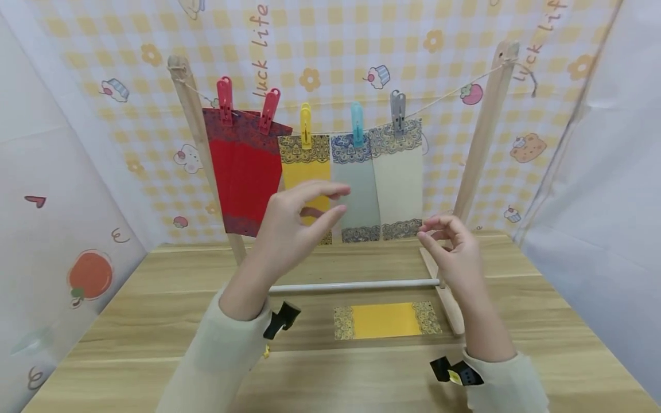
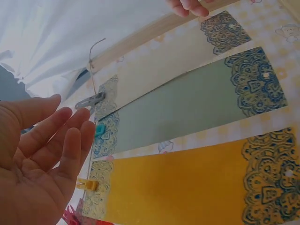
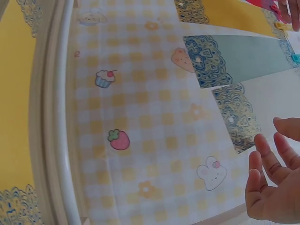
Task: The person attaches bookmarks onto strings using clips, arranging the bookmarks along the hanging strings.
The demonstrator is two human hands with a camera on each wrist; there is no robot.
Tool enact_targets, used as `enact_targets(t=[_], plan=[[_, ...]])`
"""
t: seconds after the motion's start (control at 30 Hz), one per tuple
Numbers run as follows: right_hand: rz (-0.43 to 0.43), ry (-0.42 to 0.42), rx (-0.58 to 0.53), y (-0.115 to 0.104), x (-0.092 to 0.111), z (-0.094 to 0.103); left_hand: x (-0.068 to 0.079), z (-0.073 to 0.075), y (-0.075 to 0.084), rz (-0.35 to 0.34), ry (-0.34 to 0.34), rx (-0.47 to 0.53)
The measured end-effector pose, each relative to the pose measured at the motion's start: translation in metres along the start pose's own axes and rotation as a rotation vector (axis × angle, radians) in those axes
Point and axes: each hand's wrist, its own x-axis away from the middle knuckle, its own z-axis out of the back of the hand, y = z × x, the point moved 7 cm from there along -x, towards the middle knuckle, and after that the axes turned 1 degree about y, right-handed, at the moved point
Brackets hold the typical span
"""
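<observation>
My left hand (image 1: 296, 226) is raised in front of the hanging yellow card (image 1: 302, 172), thumb and fingers apart, holding nothing. My right hand (image 1: 459, 246) hovers beside the lower right corner of the cream card (image 1: 400, 178); its thumb and fingertips look apart in the right wrist view, and I cannot tell whether they touch the card. A grey-green card (image 1: 356, 189) hangs between those two cards. At the left hangs a red card (image 1: 245, 172). Red clothespins (image 1: 225, 102), a yellow clothespin (image 1: 306, 127), a turquoise clothespin (image 1: 357, 123) and a grey clothespin (image 1: 398, 112) grip the tops.
A string (image 1: 449, 98) spans two wooden posts (image 1: 482, 126). Low between them runs a white rod (image 1: 356, 285). Another yellow card (image 1: 387, 320) with patterned ends lies on the wooden table (image 1: 320, 378). A small yellow object (image 1: 267, 351) sits by the left sleeve.
</observation>
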Motion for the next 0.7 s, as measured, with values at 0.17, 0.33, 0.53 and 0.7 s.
enact_targets(t=[0.17, 0.33, 0.53, 0.7], plan=[[-0.049, -0.103, 0.085, 0.012, 0.002, -0.015, 0.022, 0.006, -0.017, 0.014, 0.035, -0.034], [-0.053, -0.215, 0.141, 0.024, 0.004, -0.031, 0.046, 0.015, -0.041, 0.074, 0.032, -0.078], [-0.04, -0.434, 0.239, 0.032, 0.011, -0.055, 0.076, 0.029, -0.067, 0.164, 0.036, -0.138], [-0.034, -0.589, 0.29, 0.043, 0.019, -0.072, 0.095, 0.038, -0.081, 0.179, 0.024, -0.18]])
